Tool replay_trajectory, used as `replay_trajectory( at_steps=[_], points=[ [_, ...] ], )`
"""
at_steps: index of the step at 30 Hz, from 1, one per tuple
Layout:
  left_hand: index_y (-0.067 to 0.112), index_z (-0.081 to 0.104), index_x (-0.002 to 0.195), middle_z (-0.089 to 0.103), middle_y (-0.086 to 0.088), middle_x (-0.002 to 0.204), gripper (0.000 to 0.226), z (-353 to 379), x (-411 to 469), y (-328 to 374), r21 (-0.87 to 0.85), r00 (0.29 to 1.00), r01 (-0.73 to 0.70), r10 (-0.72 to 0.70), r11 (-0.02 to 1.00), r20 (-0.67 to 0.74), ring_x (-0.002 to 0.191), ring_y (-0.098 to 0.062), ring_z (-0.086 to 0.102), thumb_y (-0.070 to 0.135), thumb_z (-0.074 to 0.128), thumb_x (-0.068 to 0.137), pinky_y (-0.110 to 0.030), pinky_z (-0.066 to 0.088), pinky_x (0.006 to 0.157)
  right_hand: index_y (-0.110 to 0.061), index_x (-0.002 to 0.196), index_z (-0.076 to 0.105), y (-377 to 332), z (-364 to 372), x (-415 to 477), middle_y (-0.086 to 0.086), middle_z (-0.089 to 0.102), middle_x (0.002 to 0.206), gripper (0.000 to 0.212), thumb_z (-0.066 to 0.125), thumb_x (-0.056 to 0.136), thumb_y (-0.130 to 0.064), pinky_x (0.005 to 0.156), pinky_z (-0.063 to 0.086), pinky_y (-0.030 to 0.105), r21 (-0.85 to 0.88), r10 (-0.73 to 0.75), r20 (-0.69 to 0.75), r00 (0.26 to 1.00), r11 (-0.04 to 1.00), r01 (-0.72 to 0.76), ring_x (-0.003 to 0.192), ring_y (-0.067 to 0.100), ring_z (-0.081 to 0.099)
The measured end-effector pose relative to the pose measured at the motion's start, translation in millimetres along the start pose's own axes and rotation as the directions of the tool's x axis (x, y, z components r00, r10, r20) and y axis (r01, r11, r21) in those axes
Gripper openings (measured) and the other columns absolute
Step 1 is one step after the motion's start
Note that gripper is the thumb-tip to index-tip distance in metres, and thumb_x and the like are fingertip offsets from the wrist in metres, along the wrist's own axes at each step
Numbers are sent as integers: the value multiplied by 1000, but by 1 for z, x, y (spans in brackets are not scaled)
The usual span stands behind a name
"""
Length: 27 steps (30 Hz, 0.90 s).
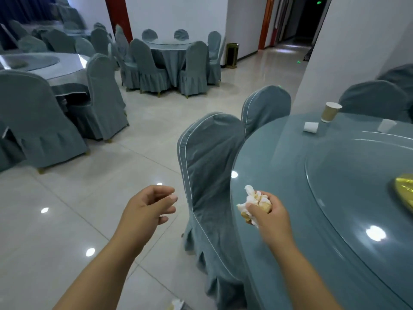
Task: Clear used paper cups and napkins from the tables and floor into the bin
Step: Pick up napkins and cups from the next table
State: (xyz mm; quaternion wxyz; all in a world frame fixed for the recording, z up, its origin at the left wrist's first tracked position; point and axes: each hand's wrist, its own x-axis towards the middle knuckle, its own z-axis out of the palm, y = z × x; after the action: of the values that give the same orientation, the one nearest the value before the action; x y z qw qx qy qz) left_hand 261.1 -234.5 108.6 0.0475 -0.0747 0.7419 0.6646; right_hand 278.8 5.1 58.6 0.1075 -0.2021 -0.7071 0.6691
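The right hand was curled round a crumpled wad of napkins, white with yellowish stains, thumb across the front. It hung just above the near edge of the round table. The left hand held nothing, its fingers loosely spread and slightly bent, out over the tiled floor to the left of a covered chair pushed against the table.

On the table's far side a brown cup stood upright near the rim. Just beside it a white cup lay on its side, and a third pale cup lay further right, near the glass turntable. A gold thing sat on the turntable at the right edge, mostly cut off.

A scrap of paper lay on the floor at the bottom edge, near the chair's skirt. The bin stood well apart, against the far wall beside a red door frame, past another set table with chairs.
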Motion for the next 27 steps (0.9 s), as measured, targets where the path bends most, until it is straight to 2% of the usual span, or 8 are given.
replay_trajectory(
  at_steps=[2, 6, 8, 11, 15, 18, 24, 27],
  points=[
    [17, 67, 96, 71, -7, 97, 11, -11, 50, 12, 12, 1000, -5, 5, 1000, 3, 81, -21, 67, 15, 65, 86, -34, 51, 74, -18, 92, 64, -1, 23, 40, 0, 65, 79, 23, 71, 75, -5, 66, 54, 36, -17, 13, -45, 999, 1000, -14, 66, 16, 60],
    [18, 68, 95, 71, -6, 94, 10, -28, 147, 35, 11, 1000, -27, 27, 1000, -2, 82, -22, 67, 14, 65, 86, -35, 51, 75, -17, 89, 64, -19, 65, 115, 2, 64, 78, 18, 67, 77, -4, 69, 54, 38, -42, 18, -140, 990, 999, -24, 66, 17, 59],
    [19, 68, 94, 70, -6, 93, 9, -32, 188, 41, -8, 1000, -25, 25, 1000, 6, 83, -22, 68, 15, 66, 86, -34, 52, 74, -15, 93, 64, -30, 85, 143, -1, 64, 78, 19, 66, 78, -3, 68, 54, 34, -35, 7, -173, 985, 999, -13, 67, 16, 60],
    [18, 68, 96, 71, -5, 92, 10, -35, 243, 45, -31, 999, 1, 0, 1000, 36, 84, -22, 68, 16, 66, 86, -33, 51, 72, -17, 90, 63, -44, 111, 178, -4, 64, 77, 19, 66, 79, -2, 58, 51, 22, -37, -9, -186, 983, 999, 2, 65, 11, 60],
    [18, 67, 94, 71, -6, 91, 9, -38, 320, 54, -45, 995, -7, 12, 999, 102, 83, -22, 68, 16, 66, 86, -31, 49, 69, -22, 86, 62, -56, 144, 225, 0, 65, 80, 19, 68, 79, -5, 66, 52, 33, -50, -28, -264, 964, 999, 15, 70, 18, 61],
    [19, 67, 94, 70, -6, 92, 9, -44, 380, 59, -29, 986, -27, 32, 999, 166, 84, -22, 68, 16, 65, 86, -30, 50, 69, -22, 85, 61, -58, 171, 257, -3, 65, 78, 18, 70, 79, -7, 59, 49, 25, -47, -30, -336, 941, 999, 15, 66, 13, 59],
    [18, 67, 93, 70, -7, 95, 8, -53, 512, 90, -3, 929, -72, 68, 997, 363, 84, -22, 67, 15, 64, 87, -30, 49, 70, -26, 83, 60, -79, 243, 322, -3, 66, 81, 17, 72, 80, -14, 57, 48, 20, -29, -32, -518, 855, 999, 20, 68, 12, 60],
    [17, 67, 93, 70, -7, 93, 8, -46, 568, 118, -4, 873, -116, 104, 993, 476, 82, -21, 67, 14, 64, 86, -30, 50, 71, -27, 84, 59, -100, 272, 352, -2, 66, 83, 18, 72, 80, -15, 60, 49, 25, -37, -50, -585, 810, 999, 34, 70, 15, 61]
  ],
)
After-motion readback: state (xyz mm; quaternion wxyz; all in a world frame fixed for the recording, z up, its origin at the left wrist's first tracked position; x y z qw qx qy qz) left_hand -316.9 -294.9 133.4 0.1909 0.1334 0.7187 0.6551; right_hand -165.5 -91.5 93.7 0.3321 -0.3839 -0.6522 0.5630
